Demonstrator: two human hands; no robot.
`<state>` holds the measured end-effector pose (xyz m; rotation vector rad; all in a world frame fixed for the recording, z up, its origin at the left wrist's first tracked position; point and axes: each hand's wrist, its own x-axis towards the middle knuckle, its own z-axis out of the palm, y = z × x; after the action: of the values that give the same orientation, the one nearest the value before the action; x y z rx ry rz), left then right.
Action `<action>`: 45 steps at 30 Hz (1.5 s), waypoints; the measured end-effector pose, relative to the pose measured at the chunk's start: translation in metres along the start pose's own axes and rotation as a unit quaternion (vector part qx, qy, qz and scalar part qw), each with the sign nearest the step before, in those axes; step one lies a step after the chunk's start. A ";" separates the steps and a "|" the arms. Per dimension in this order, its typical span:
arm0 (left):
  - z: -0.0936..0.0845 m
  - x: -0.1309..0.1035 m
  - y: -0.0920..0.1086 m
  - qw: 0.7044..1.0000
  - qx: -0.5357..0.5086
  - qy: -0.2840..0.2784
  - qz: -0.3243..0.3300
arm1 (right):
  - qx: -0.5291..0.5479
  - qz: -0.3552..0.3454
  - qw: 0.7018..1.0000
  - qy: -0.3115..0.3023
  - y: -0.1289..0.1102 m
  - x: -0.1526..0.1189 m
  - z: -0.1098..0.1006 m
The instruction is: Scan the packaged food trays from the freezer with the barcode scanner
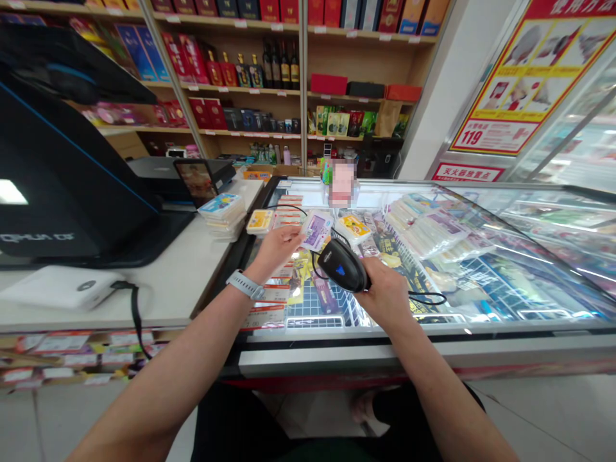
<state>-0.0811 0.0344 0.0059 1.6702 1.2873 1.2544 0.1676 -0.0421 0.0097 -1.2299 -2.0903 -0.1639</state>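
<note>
My left hand (283, 249), with a grey watch strap on its wrist, pinches the edge of a small white-and-purple pack (317, 230) above the freezer's glass top. My right hand (385, 290) is wrapped round a black barcode scanner (342, 264). The scanner's head points up and left, close to the pack; I cannot tell whether they touch. A yellow-labelled pack (353, 227) lies just behind the scanner. Another yellow-labelled pack (260, 221) rests on the glass left of the held pack. The scanner's black cable (428, 296) loops out right of my hand.
The chest freezer (409, 343) holds wire baskets of wrapped goods. White-and-purple packs (440, 231) are piled on its glass. On the left counter (187, 282) stand a stack of blue-labelled packs (221, 208), a black checkout machine (62, 173) and a white device (67, 287). Shelves (231, 90) rise behind.
</note>
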 end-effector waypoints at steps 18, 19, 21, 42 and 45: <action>0.000 0.003 0.009 0.811 0.578 0.033 0.088 | 0.020 0.009 1.000 0.019 -0.001 0.001 -0.004; 0.003 0.003 0.007 0.808 0.582 0.026 0.088 | 0.021 0.008 1.000 0.019 -0.002 0.002 -0.004; 0.007 0.005 0.003 0.802 0.590 0.017 0.087 | 0.025 0.006 0.999 0.018 -0.002 0.002 -0.005; 0.052 0.016 0.031 0.817 0.567 -0.021 0.100 | 0.029 0.021 0.998 0.045 -0.001 0.002 -0.007; 0.056 0.029 0.033 0.826 0.546 -0.031 0.136 | 0.033 0.022 0.998 0.052 -0.003 0.003 -0.007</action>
<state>-0.0160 0.0555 0.0262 2.7125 1.9544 0.5241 0.1685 -0.0450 0.0174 -1.2017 -1.9636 -0.1349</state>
